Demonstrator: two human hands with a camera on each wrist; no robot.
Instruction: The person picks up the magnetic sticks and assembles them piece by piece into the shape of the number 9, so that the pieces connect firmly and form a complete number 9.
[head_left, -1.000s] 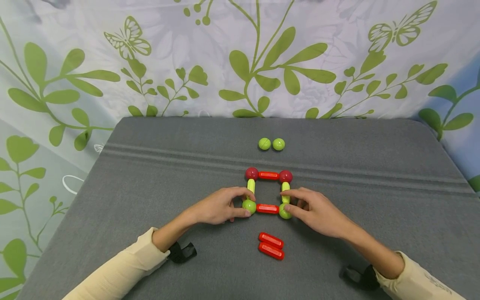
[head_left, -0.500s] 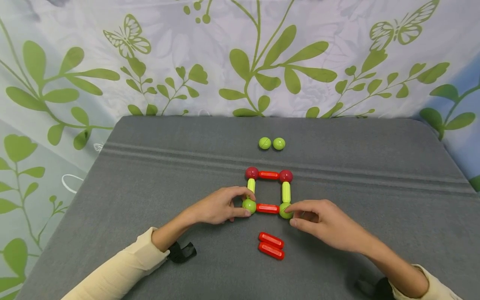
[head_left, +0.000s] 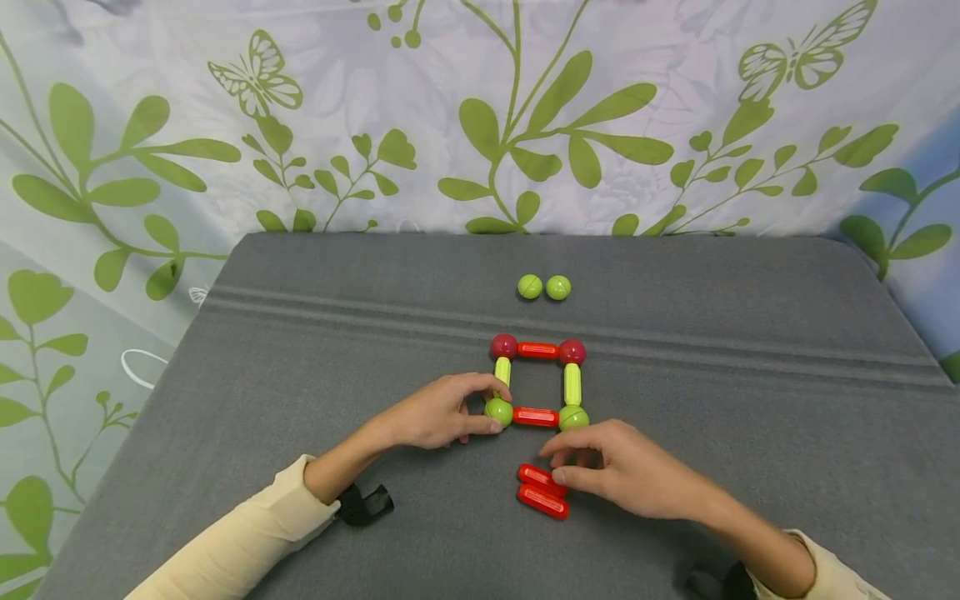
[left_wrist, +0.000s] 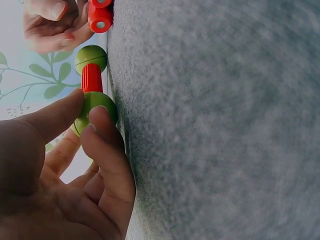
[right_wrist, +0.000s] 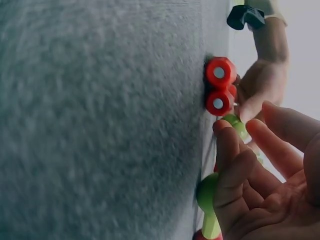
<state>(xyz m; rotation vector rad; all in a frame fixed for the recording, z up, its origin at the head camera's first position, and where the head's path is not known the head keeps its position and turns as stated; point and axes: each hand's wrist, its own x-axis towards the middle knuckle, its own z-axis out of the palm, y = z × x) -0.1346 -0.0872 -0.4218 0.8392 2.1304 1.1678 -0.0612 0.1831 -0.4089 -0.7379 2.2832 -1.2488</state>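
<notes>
A square of magnetic rods and balls lies mid-table in the head view. My left hand (head_left: 442,412) pinches its near-left green ball (head_left: 498,412) between thumb and fingers. A red rod (head_left: 536,417) joins that ball to the near-right green ball (head_left: 573,417). Yellow-green rods (head_left: 573,384) form the sides; two dark red balls (head_left: 504,347) and another red rod (head_left: 537,351) make the far side. My right hand (head_left: 618,471), fingers loosely bent and apart, hovers at two loose red rods (head_left: 542,502) lying side by side. Their silver round ends (right_wrist: 218,73) show in the right wrist view.
Two loose green balls (head_left: 543,287) sit beyond the square, towards the back of the grey cloth-covered table (head_left: 360,325). A patterned curtain (head_left: 420,125) hangs behind. Black straps (head_left: 365,505) circle the wrists.
My right hand has let go of the square's near-right green ball and moved towards me, down to the loose red rods. My left hand stays on its ball.
</notes>
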